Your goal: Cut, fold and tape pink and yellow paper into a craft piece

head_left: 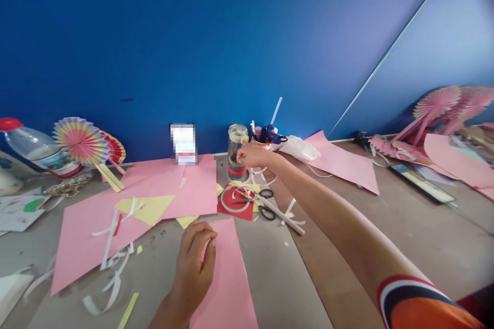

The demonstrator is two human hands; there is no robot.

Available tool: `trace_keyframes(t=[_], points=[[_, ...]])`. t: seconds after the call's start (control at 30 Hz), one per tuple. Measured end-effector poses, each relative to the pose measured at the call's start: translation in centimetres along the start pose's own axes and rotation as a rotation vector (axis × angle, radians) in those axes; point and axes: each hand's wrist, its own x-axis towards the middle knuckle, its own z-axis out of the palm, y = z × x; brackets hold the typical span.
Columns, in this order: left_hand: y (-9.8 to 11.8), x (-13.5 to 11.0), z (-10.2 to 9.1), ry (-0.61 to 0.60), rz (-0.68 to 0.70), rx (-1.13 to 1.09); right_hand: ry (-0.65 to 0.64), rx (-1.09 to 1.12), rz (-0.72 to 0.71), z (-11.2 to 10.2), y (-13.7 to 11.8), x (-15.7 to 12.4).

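My right hand (252, 154) reaches to the back of the table, in front of a clear jar (237, 136) with coloured bands low inside. Its fingers are pinched together beside the jar; whatever they grip, if anything, is too small to name. Loosely curled, my left hand (196, 252) rests at the left edge of a narrow pink paper (227, 272), with a gap between thumb and fingers and nothing seen in them. Between the hands lie black-handled scissors (266, 204), a red paper square (247, 211) and a pale stick (283, 216).
Large pink sheets (88, 226) with white strips and yellow scraps (148, 209) cover the left. Behind stand a bottle (36, 144), a folded paper fan (81, 141) and a pixelated upright panel (184, 144). A cup of tools (266, 136) is beside the jar; a phone (422, 183) lies right.
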Motion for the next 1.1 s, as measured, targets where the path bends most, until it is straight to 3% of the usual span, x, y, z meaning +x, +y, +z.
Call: trace_keyframes(t=[0.13,0.33,0.5,0.6,0.7,0.83,1.1], points=[[-0.1,-0.2,0.1,0.006,-0.006,-0.004,-0.147,0.047,0.073,-0.1,-0.3,-0.2],[0.4,1.3,0.3,0.013,-0.020,-0.021,-0.146,0.149,0.147,-0.3,-0.9,-1.3],[0.7,8.4,1.9,-0.099,0.043,0.003,-0.114,0.229,0.171,-0.7,-1.7,-2.2],[-0.4,13.1,4.3,-0.212,0.031,0.073,-0.110,0.280,0.212,-0.7,-2.0,-2.3],[-2.0,15.7,6.8,-0.244,0.009,0.108,-0.080,0.375,0.275,-0.3,-1.8,-2.1],[-3.4,16.1,8.4,-0.237,-0.010,0.153,0.026,0.618,0.363,0.5,-1.1,-1.7],[-5.1,15.5,7.6,-0.275,0.050,0.132,0.321,1.312,0.462,-0.8,-0.2,-2.4]])
